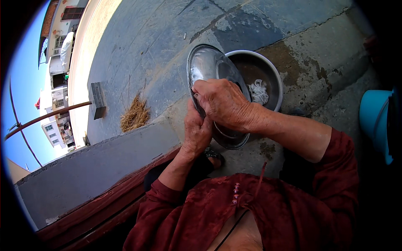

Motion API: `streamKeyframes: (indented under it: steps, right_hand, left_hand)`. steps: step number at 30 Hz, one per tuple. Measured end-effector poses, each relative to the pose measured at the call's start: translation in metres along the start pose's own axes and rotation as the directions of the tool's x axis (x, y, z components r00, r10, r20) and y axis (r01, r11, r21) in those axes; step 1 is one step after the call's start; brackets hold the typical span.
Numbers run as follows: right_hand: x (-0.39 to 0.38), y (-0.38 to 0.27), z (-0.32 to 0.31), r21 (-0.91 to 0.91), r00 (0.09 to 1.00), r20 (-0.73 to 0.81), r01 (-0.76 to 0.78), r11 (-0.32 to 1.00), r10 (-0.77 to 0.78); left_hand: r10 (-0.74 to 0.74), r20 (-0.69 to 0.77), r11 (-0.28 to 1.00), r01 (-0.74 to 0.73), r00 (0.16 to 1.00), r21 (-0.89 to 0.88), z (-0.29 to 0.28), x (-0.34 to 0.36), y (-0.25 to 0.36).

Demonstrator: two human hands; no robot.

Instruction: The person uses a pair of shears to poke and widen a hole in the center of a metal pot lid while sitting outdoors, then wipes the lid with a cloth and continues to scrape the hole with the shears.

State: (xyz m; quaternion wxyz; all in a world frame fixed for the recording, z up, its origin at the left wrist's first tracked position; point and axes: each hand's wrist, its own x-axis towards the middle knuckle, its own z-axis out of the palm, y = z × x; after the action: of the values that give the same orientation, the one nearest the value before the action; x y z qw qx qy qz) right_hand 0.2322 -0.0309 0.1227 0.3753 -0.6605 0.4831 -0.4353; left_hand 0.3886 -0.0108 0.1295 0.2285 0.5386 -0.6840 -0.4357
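A shiny round metal plate (206, 63) is held tilted on its edge over the concrete ground. My left hand (196, 133) grips its lower rim from underneath. Across the plate's face lies my right hand (222, 102), fingers curled at the left rim; whether it holds a scrubber I cannot tell. Just behind the plate stands a metal basin (274, 77) with a white wad of cloth (258, 92) lying in it. Dark red sleeves cover both my arms.
A blue plastic bucket (374, 121) stands at the right edge. A tuft of dry straw (135, 115) and a grey block (98, 97) lie on the pavement to the left. A low concrete ledge (96, 167) with a red-brown edge runs along the lower left.
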Motion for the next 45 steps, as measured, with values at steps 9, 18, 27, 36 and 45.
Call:
streamKeyframes:
  steps: [9, 18, 27, 36, 45]
  right_hand:
    - [0.032, 0.013, -0.005, -0.029, 0.994, 0.029, -0.106, 0.994, 0.107]
    - [0.011, 0.006, 0.003, -0.005, 0.998, 0.061, -0.018, 1.000, 0.018]
    - [0.044, 0.019, -0.005, -0.108, 0.999, 0.007, -0.048, 0.993, 0.049]
    - [0.002, 0.002, 0.003, -0.076, 0.989, 0.106, 0.113, 0.991, -0.105]
    - [0.030, 0.011, 0.005, -0.215, 0.996, 0.081, 0.057, 0.975, -0.041]
  left_hand:
    - [0.085, -0.011, 0.994, -0.084, 0.996, 0.071, 0.001, -0.003, -0.004]
    - [0.057, -0.002, 0.998, -0.057, 0.998, -0.028, -0.003, -0.004, -0.008]
    - [0.034, 0.028, 0.999, -0.034, 0.999, 0.011, -0.003, -0.004, -0.009]
    - [-0.006, 0.083, 0.981, 0.021, 0.997, -0.191, -0.014, -0.005, -0.026]
    - [-0.057, 0.082, 0.993, 0.065, 0.995, -0.097, -0.018, -0.007, -0.019]
